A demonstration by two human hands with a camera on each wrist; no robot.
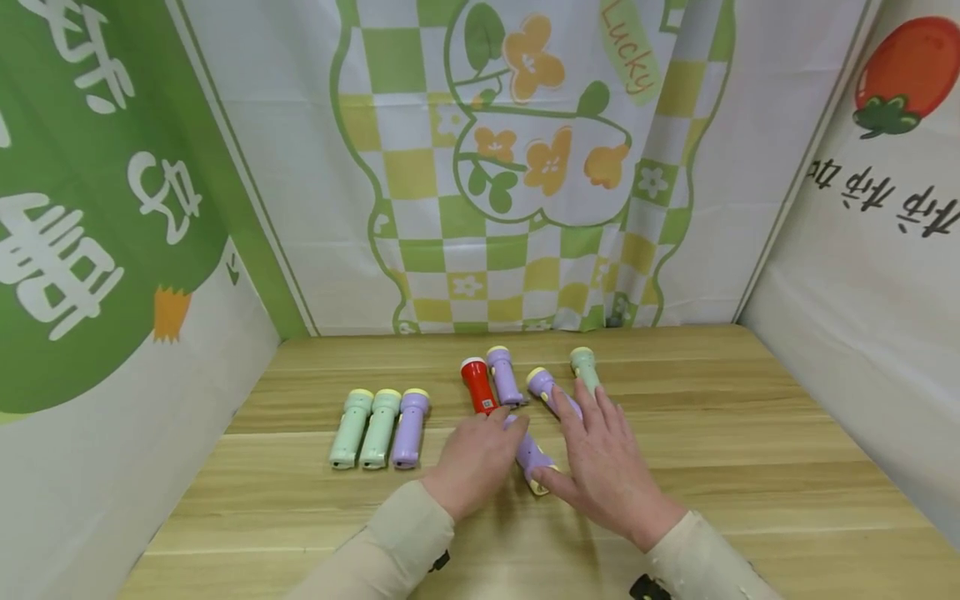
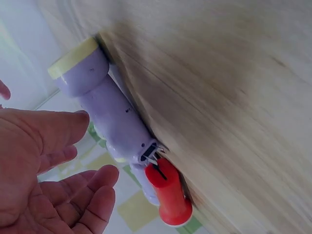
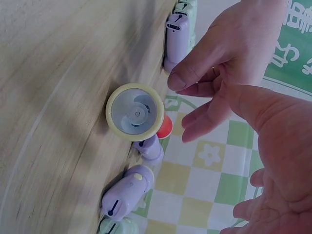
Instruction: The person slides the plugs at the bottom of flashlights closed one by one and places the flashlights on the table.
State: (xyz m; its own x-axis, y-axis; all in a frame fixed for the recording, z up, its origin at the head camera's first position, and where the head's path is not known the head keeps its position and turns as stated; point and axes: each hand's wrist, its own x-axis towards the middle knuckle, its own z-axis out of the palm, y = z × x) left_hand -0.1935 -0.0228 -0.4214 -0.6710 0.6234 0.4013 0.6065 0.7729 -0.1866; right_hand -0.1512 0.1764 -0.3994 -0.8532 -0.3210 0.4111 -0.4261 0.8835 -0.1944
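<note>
A purple flashlight [image 1: 529,454] with a pale yellow head lies on the wooden table between the two hands, its lens end toward the person. The left hand [image 1: 474,458] hovers at its left, fingers loosely bent and holding nothing; the left wrist view shows a gap between fingertips and flashlight. On the other side, the right hand [image 1: 609,462] has its fingers stretched forward, thumb near the flashlight's head. Beyond the hands lie a red flashlight [image 1: 478,383], a purple flashlight [image 1: 504,377], another purple flashlight [image 1: 542,385] partly hidden by the right fingers, and a green flashlight [image 1: 582,364].
At the left, two green flashlights, one outermost [image 1: 351,429] and one in the middle [image 1: 380,429], stand side by side in a row with a purple flashlight [image 1: 409,429]. Printed cloth [image 1: 510,275] hangs at the table's [image 1: 285,500] back edge, with side walls left and right.
</note>
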